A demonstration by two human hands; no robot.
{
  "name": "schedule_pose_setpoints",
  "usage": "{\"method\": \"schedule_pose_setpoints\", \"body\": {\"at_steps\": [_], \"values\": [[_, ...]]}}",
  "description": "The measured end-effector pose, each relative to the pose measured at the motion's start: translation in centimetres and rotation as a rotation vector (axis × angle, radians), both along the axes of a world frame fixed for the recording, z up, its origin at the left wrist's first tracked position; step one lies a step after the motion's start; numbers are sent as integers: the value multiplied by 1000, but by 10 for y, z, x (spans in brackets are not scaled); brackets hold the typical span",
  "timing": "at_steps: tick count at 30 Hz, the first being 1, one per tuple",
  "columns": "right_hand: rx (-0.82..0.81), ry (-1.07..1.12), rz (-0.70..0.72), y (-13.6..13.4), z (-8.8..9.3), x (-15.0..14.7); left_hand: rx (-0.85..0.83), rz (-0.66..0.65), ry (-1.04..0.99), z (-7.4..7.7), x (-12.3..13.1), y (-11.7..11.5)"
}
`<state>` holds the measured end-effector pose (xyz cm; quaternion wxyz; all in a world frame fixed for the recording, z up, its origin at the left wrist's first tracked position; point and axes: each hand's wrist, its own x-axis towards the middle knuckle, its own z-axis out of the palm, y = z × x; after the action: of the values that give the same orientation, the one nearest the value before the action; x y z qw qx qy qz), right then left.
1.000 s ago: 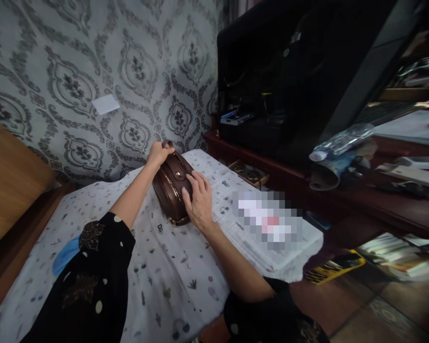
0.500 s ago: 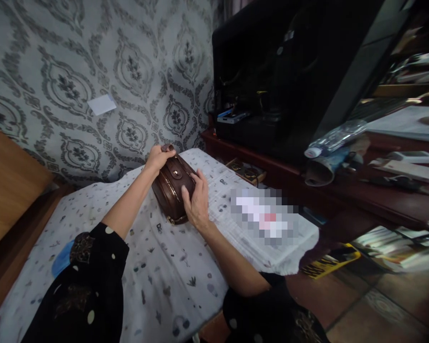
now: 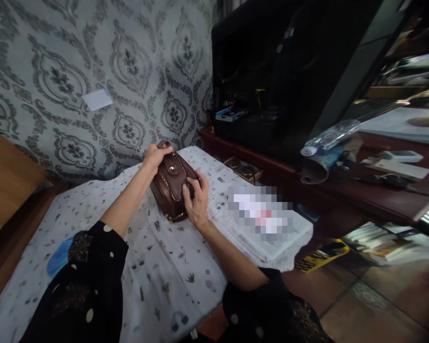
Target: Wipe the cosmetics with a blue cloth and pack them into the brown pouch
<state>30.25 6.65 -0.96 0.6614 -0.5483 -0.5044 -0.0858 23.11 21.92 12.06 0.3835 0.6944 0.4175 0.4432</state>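
Note:
A brown leather handbag (image 3: 166, 188) with gold zips and a round gold clasp sits on the white printed cloth (image 3: 171, 281). My left hand (image 3: 153, 156) is closed on its far end, by the short handle (image 3: 164, 144). On the bag's right side lies my right hand (image 3: 198, 197), thumb and bent fingers gripping it near the side zip. Whether a zip pull is between those fingers, I cannot tell.
A large black television (image 3: 271, 85) stands on a dark red cabinet (image 3: 286, 164) to the right. On the cabinet are a plastic bottle (image 3: 331, 136) and small items. A blurred-out patch (image 3: 259, 212) covers something right of the bag. A blue thing (image 3: 59, 257) lies by my left sleeve.
My right hand's fingers have curled more on the bag's side, and the index finger has bent. The left hand keeps its hold. The view has shifted slightly.

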Motion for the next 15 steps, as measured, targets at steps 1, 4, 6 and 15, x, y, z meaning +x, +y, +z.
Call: {"method": "schedule_pose_setpoints", "body": {"at_steps": [1,4,6,15], "values": [[-5,-1,-5,0,0,0,10,-3,8,0,0,0],[-14,-6,-25,1,1,0,72,-44,81,0,0,-5],[-10,-17,-32,1,1,0,162,-73,176,-2,-3,-12],[-54,-70,-63,4,0,3,517,-29,551,-21,-31,-55]]}}
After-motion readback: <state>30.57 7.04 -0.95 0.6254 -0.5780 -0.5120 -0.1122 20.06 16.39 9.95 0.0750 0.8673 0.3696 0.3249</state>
